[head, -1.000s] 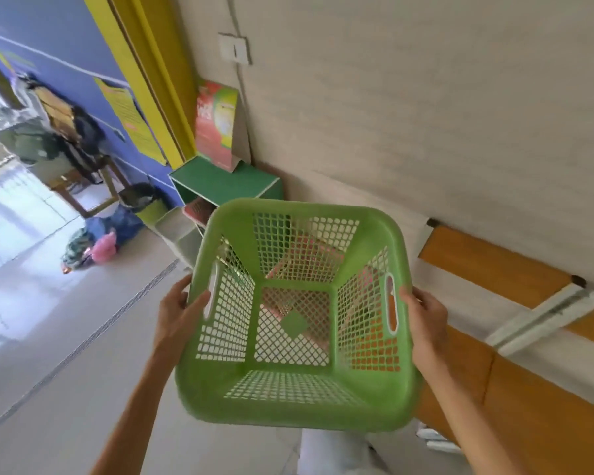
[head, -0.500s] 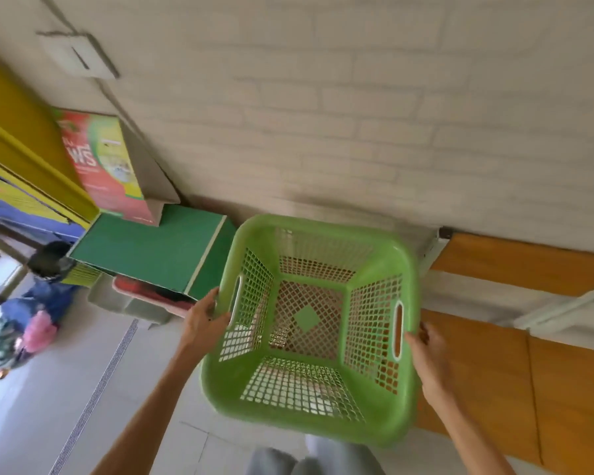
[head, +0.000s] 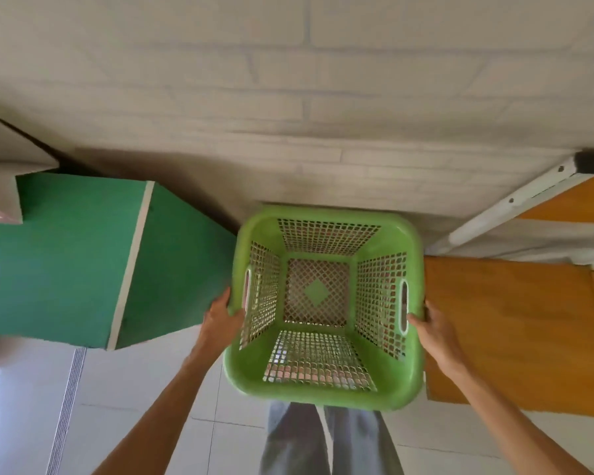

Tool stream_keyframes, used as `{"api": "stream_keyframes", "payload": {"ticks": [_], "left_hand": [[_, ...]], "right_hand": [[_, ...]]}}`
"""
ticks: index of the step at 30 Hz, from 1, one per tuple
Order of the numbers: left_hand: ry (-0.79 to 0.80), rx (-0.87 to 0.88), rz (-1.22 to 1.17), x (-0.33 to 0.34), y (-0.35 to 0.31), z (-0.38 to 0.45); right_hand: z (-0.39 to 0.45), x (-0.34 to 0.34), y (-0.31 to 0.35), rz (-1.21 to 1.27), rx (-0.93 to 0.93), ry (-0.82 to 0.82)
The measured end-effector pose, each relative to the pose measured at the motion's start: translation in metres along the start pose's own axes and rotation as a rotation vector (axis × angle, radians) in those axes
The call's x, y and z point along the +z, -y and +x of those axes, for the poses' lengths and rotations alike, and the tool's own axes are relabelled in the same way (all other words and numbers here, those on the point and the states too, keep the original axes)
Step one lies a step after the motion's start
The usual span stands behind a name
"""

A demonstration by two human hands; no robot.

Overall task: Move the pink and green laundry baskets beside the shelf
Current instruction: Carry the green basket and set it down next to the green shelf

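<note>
Compared with 0.5 s ago, the view has tipped further down: the wall switch and the red-and-green printed box are out of frame, and the square green plastic laundry basket (head: 326, 306) sits lower and squarer, now between the shelf and the wooden panels instead of overlapping the shelf's corner.

The white-painted brick wall (head: 288, 97) fills the upper half, matte, with shallow mortar lines. Left of the left fingers stands the green painted shelf (head: 66, 258), flat-topped and boxy, with a pale strip along its front edge. Right of the right fingers lie smooth orange wooden panels (head: 515, 323), crossed above by a white metal bar (head: 515, 204) with a black end cap. The glossy white tiled floor (head: 131, 406) runs below the wrists, with a narrow grated drain strip (head: 66, 406) at left. Grey trouser legs (head: 326, 440) show under the basket.

The basket has a thick rounded rim, lattice walls and floor with a solid diamond in the centre, and 2 slotted handles. It is held just beside the shelf's right side, near the wall; whether it touches the floor cannot be told.

The left hand (head: 220, 320) curls its fingers around the left rim by the handle slot. The right hand (head: 432, 334) clasps the right rim, thumb over the edge at the slot. Both forearms reach forward, roughly straight.
</note>
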State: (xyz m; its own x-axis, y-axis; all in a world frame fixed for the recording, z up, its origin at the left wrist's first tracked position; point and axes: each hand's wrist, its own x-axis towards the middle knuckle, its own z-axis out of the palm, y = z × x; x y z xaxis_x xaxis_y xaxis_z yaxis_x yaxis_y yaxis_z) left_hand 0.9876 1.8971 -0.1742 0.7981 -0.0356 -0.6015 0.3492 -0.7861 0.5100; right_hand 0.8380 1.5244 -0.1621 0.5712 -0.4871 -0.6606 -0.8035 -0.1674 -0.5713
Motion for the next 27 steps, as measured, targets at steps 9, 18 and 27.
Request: {"api": "stream_keyframes", "payload": {"ticks": [9,18,27], "left_hand": [[0.03,0.011,0.072,0.047,0.047,0.051],[0.068,0.098,0.211,0.038,0.053,0.052],[0.01,0.168,0.262,0.043,0.067,0.056]], "right_hand": [[0.067,0.072,-0.055,-0.217,0.042,-0.024],[0.061,0.074,-0.047,-0.385,0.042,-0.069],[0.055,0.089,-0.045,-0.349,0.085,-0.102]]}}
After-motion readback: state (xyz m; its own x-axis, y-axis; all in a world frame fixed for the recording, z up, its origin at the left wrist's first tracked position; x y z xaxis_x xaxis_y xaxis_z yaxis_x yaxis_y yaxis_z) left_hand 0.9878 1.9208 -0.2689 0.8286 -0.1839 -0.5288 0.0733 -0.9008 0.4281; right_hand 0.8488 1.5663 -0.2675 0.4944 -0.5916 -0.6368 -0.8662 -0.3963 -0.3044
